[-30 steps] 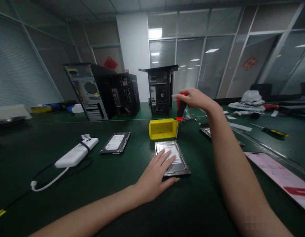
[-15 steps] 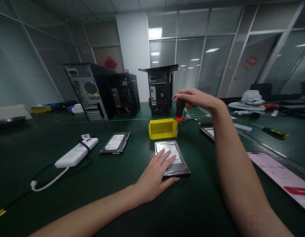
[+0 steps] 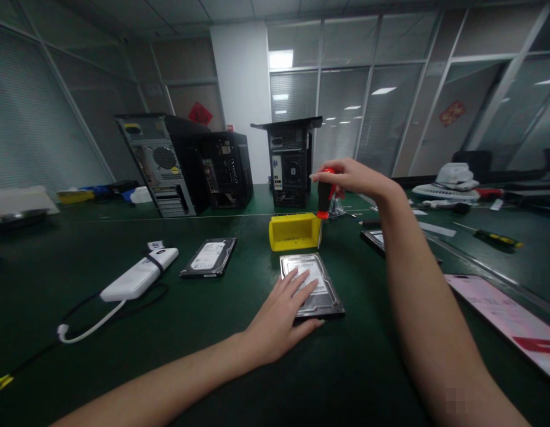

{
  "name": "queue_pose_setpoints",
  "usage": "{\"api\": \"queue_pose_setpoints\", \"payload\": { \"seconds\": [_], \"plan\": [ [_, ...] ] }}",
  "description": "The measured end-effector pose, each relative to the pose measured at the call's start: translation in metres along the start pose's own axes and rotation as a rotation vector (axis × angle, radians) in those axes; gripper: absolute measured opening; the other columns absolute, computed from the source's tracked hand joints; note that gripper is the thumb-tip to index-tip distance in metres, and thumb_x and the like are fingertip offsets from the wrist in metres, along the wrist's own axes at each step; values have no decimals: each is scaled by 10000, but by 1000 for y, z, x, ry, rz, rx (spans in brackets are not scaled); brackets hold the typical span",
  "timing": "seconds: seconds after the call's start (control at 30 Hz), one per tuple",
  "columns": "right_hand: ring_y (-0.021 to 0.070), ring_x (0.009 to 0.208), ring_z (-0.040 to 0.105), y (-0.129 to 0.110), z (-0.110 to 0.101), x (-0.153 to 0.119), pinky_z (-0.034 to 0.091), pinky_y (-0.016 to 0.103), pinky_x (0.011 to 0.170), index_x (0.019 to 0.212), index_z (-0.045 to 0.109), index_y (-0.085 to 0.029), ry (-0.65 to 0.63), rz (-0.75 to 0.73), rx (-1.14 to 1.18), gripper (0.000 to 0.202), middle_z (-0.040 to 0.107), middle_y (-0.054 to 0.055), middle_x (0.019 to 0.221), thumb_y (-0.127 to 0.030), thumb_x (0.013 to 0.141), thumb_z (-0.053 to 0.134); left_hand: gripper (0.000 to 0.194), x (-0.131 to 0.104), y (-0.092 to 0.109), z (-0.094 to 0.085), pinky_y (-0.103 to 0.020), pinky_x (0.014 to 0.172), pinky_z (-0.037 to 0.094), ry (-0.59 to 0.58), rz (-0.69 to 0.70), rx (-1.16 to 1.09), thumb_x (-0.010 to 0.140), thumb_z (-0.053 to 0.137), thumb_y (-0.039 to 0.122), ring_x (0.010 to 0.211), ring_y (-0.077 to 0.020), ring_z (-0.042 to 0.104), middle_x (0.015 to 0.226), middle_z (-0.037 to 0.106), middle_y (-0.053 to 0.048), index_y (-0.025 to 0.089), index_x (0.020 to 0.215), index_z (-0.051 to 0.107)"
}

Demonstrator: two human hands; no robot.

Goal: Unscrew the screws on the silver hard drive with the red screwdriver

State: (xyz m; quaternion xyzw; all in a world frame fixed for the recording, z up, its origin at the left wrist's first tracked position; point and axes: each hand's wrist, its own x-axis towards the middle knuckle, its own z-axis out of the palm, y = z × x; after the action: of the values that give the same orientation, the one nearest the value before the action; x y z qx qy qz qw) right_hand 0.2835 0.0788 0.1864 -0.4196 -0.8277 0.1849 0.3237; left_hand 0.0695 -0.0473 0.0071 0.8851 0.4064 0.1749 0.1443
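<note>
A silver hard drive lies on the green table in front of me, its label facing up. My left hand rests on it with fingers spread flat, the thumb along its near edge. Above the drive's far right corner, my right hand grips a red and black screwdriver by its handle. The screwdriver stands nearly upright, shaft down. Its tip is at the far edge of the drive; whether it sits in a screw cannot be made out. Just behind the drive is a yellow plastic bin, tipped with its opening toward me.
Left of the bin lies a second hard drive, then a white power strip with cables. Several black computer cases stand behind. To the right are another drive, partly behind my forearm, a yellow-black screwdriver and a pink-screened phone.
The screwdriver handle has turned in my right hand, showing its red part differently, and the fingers have shifted around its top. My left hand and the drive stay in place.
</note>
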Motion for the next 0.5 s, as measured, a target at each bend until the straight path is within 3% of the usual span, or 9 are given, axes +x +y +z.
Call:
{"api": "queue_pose_setpoints", "payload": {
  "seconds": [0.13,0.33,0.5],
  "plan": [
    [93,493,506,1,0,1,424,229,429,898,652,-164,-1,14,-43,373,593,35,683,-521,808,593,668,0,0,0,-541,1153,203,0,0,1,895,497,517,1446,-284,122,1570,193,-33,306,1476,243],
    [108,501,531,4,2,3,453,234,451,747,587,-170,21,52,-33,397,589,37,625,-556,830,547,663,0,1,-1,-545,1149,217,2,-4,-7,896,508,496,1444,-288,129,1565,210,-36,307,1475,247],
    [120,506,553,5,2,4,483,258,483,775,579,-163,33,105,38,414,648,74,721,-501,922,390,666,0,2,-1,-543,1151,212,-5,-12,-4,897,502,502,1445,-285,124,1568,198,-34,303,1477,243]
  ]
}}
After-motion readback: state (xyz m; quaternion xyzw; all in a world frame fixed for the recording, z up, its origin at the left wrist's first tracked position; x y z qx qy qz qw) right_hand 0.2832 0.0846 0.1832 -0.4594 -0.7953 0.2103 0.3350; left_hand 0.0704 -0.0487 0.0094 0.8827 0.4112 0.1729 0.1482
